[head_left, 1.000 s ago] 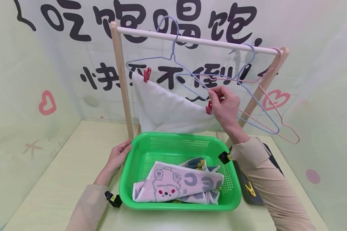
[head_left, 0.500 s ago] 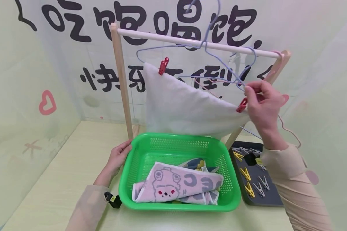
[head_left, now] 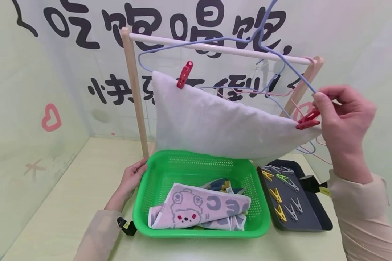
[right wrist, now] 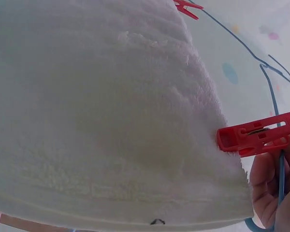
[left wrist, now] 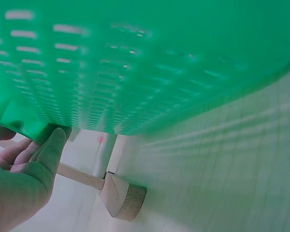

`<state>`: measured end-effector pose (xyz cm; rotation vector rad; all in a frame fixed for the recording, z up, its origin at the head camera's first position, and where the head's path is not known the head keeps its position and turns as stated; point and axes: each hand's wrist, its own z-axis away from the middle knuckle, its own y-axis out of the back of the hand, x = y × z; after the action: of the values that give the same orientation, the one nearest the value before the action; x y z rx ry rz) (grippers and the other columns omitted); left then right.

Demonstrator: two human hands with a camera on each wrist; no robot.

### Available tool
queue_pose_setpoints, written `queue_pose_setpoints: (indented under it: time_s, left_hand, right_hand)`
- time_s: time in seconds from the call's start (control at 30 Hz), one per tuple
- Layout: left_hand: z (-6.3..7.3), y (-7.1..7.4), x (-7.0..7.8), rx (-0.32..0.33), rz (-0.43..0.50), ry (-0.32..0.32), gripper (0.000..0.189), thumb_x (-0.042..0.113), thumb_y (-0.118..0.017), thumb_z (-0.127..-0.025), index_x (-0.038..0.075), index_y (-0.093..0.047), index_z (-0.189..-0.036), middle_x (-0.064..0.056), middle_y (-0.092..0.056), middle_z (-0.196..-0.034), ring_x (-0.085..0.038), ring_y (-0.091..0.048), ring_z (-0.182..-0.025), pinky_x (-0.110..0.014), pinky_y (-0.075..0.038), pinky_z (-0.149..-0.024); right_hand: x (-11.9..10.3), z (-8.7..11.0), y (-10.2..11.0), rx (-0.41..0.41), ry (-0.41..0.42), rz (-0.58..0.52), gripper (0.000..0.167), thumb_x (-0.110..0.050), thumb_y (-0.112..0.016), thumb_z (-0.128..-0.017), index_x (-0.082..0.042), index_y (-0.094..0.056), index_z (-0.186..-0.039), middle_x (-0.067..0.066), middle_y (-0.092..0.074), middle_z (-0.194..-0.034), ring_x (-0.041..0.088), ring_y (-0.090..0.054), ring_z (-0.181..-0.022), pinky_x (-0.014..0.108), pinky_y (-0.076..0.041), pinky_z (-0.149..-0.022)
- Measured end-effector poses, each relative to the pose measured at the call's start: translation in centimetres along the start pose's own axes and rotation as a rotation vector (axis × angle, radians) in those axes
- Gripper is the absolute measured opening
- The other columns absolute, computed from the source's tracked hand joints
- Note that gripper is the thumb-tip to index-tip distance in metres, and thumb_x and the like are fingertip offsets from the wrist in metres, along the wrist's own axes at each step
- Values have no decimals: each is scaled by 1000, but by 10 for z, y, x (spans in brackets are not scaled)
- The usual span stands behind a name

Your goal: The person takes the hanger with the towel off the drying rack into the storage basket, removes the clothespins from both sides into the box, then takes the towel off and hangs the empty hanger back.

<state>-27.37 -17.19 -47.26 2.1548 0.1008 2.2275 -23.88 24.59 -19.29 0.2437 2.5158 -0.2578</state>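
Note:
In the head view my right hand pinches the lower right end of a blue hanger, held in front of the rack's rod. Two red clothespins clip a white towel to the hanger; its lower edge hangs behind the green basket. The right wrist view shows a red clothespin beside my fingers. My left hand rests its fingers at the upper left rim of the green basket; in the left wrist view its thumb lies against it. A pink patterned towel lies folded in the basket.
A wooden rack with a white rod stands behind the basket. Another blue hanger and a pink hanger hang at its right. Several clothespins lie in a dark tray at the right.
The right hand has carried the hanger and white towel rightward and closer; the hanger's hook has come off the rod. The left hand has stayed by the basket rim.

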Motion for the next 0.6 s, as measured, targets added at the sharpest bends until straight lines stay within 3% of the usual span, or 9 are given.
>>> queue_pose_setpoints:
  time_s: [0.33, 0.43, 0.5, 0.6]
  left_hand:
    - [1, 0, 2, -3, -20, 9, 42, 9, -43, -100, -7, -36, -139, -20, -35, -144, -25, -32, -134, -4, -36, -86]
    - [1, 0, 1, 36, -32, 5, 38, 7, -44, -99, -11, -43, -133, -19, -52, -131, -17, -53, -113, -8, -42, -78]
    - [2, 0, 0, 65, -46, 4, 33, 5, -45, -98, -13, -50, -125, -12, -65, -108, -11, -58, -89, -12, -44, -68]
    - [2, 1, -2, 64, -45, 15, 33, 3, -43, -97, -12, -50, -126, -12, -66, -108, -8, -58, -89, -12, -45, -70]
  right_hand:
    - [-26, -5, 10, 66, -17, -93, 18, 10, -65, -79, 25, -56, -79, 16, -60, -64, 20, -54, -52, 21, -52, -57]
    - [-29, -7, 13, 49, -24, -134, 22, 10, -65, -80, 28, -53, -81, 17, -59, -64, 21, -54, -52, 23, -52, -59]
    - [-27, -6, 15, 34, -39, -149, 19, 11, -65, -80, 27, -54, -80, 17, -59, -64, 21, -54, -52, 23, -52, -57]
    - [-22, 0, 16, 6, -91, -181, 14, 14, -64, -79, 26, -57, -79, 18, -60, -63, 21, -55, -51, 23, -52, -55]
